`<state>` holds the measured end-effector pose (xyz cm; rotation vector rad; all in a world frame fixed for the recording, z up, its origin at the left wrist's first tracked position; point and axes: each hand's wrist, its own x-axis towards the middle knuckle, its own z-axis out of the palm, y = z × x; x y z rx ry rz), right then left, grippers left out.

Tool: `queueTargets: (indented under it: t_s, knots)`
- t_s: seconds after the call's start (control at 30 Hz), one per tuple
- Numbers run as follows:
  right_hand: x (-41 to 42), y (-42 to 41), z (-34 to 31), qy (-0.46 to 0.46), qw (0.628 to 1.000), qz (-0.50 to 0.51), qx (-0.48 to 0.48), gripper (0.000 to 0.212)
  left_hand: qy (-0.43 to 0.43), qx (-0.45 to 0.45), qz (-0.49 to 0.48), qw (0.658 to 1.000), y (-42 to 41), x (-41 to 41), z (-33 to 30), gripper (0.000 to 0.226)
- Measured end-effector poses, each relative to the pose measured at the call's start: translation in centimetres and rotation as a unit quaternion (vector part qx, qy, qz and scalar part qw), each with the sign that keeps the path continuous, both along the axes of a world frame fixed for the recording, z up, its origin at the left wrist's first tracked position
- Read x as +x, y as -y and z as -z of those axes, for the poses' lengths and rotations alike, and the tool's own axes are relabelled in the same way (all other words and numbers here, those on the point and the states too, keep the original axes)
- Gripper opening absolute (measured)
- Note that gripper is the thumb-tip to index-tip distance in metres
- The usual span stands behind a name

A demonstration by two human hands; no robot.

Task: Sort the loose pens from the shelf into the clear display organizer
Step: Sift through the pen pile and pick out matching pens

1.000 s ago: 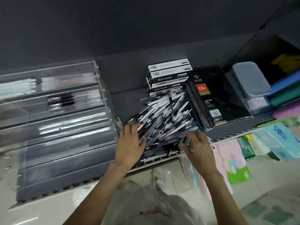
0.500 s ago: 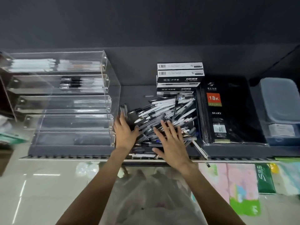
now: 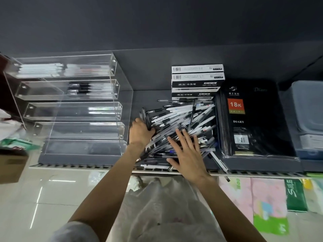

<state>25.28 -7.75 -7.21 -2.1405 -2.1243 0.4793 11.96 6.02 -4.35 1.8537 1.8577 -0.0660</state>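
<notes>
A heap of loose pens (image 3: 181, 119), white, clear and black, lies on the dark shelf (image 3: 150, 96) between the organizer and a diary pack. The clear display organizer (image 3: 73, 109) stands at the left with several stepped troughs; the top two hold some pens, the lower ones look bare. My left hand (image 3: 140, 132) is at the heap's left edge, its fingers curled round a few dark pens. My right hand (image 3: 187, 152) lies flat on the front of the heap with fingers spread and straight.
Stacked pen boxes (image 3: 197, 81) stand behind the heap. A black wrapped diary pack (image 3: 251, 119) lies right of it, then a grey lidded bin (image 3: 307, 116). A cardboard box (image 3: 12, 165) sits at the far left. Below the shelf edge hang coloured packets (image 3: 269, 203).
My left hand's fingers have curled in at the heap's left edge, closing on a few pens. My right hand stays spread flat on the heap.
</notes>
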Motion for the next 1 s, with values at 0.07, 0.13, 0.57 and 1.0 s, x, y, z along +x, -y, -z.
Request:
queueTargets:
  t_s: [0.07, 0.13, 0.57, 1.0]
  knots:
    - [-0.1, -0.1, 0.0, -0.004, 1.000, 0.003, 0.001, 0.070, -0.049, -0.001, 0.048, 0.998, -0.1, 0.4, -0.1, 0.049]
    - [-0.2, -0.2, 0.1, -0.007, 1.000, 0.007, 0.006, 0.071, -0.075, 0.005, 0.079, 0.994, -0.1, 0.7, -0.1, 0.045]
    - [-0.2, -0.5, 0.2, 0.002, 1.000, 0.003, 0.001, 0.069, 0.052, 0.119, 0.069, 0.989, -0.3, -0.6, 0.5, 0.023]
    - [-0.2, -0.5, 0.5, 0.006, 0.999, 0.006, 0.048, 0.076, -0.052, 0.160, 0.281, 0.945, -2.4, 2.0, 1.7, 0.030]
